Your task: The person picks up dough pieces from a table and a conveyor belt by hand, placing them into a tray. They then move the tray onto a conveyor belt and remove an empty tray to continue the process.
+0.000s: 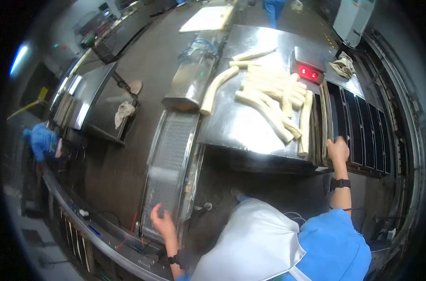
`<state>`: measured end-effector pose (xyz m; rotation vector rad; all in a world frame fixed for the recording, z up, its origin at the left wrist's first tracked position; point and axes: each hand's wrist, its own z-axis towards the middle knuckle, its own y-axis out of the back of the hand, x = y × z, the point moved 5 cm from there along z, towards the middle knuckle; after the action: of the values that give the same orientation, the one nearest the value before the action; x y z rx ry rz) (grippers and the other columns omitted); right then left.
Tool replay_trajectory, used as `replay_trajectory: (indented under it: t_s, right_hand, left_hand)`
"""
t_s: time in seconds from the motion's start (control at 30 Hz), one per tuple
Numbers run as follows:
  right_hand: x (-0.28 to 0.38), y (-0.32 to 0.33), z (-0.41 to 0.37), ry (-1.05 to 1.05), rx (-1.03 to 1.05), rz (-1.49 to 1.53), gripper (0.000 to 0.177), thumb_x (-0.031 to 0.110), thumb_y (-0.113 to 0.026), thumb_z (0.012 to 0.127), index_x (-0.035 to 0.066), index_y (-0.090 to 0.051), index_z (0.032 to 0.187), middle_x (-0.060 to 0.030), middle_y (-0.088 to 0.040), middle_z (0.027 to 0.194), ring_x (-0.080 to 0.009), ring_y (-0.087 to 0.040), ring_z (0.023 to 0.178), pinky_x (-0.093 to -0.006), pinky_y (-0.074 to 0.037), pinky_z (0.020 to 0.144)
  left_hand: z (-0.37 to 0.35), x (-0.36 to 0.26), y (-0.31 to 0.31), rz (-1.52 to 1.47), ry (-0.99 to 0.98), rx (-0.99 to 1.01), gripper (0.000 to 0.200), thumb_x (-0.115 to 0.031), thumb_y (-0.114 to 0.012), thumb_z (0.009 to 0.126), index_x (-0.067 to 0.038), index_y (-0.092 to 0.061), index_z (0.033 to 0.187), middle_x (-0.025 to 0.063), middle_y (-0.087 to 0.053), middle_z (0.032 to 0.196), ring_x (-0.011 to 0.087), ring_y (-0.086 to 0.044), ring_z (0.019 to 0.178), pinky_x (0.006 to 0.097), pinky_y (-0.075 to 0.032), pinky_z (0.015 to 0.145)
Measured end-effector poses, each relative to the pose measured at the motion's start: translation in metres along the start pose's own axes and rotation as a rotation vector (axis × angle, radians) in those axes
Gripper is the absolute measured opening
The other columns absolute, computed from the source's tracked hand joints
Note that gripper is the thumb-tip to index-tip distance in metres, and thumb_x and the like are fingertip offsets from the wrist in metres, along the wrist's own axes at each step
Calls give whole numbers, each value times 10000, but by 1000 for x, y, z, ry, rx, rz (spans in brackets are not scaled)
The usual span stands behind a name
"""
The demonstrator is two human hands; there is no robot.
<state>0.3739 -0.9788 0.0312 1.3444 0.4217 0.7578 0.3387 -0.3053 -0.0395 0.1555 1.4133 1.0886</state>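
My left hand (163,222) is over the lower end of the mesh conveyor (168,154), its fingers apart and nothing in them. On the right, my right hand (338,151) has its fingers closed at the near end of a row of long dark trays (356,126), by the edge of one; the exact grip is hard to make out. Long pale dough rolls (264,112) lie in a loose pile on the shiny metal table (229,129). One bent roll (217,90) lies apart at the table's left edge.
A scale with a red display (308,65) stands behind the dough, with a crumpled cloth (343,64) to its right. A metal machine housing (187,84) covers the conveyor's far part. A co-worker in blue (45,142) is at far left; another person's legs (273,10) show at the top.
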Motion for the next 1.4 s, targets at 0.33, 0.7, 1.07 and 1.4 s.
replay_trajectory:
  t_s: [0.33, 0.7, 1.07, 1.4]
  right_hand:
    - [65, -21, 4, 313, 170, 232, 167, 146, -574, 737, -9, -639, 743, -228, -631, 710, -407, -623, 661, -469, -517, 643]
    - [-134, 43, 50, -83, -149, -17, 374, 193, -734, 708, -6, -550, 965, -204, -586, 972, -375, -570, 908, -429, -474, 784]
    - [-9, -65, -3, 562, 181, 674, 286, 17, -678, 711, 40, -393, 687, 25, -319, 654, -94, -320, 632, -290, -286, 530]
    - [362, -31, -270, 1547, 663, 916, 196, 33, -645, 761, -69, -550, 900, -191, -606, 845, -249, -541, 729, -372, -444, 681]
  left_hand:
    - [-57, -250, -258, -637, -61, 1186, 436, -113, -643, 859, -20, -494, 1258, 142, -543, 1245, 214, -524, 1147, 312, -431, 959]
    - [-31, -273, -279, -760, 552, 1211, 319, -60, -575, 700, 39, -504, 995, 118, -574, 829, 235, -594, 718, 355, -520, 631]
    - [-11, -92, -39, -816, 630, 517, 351, -101, -601, 608, 30, -591, 934, 97, -599, 767, 202, -581, 684, 284, -460, 625]
    - [-356, 66, 242, -737, 1023, -667, 219, -251, -608, 614, -46, -653, 678, 91, -641, 724, 208, -606, 742, 371, -442, 817]
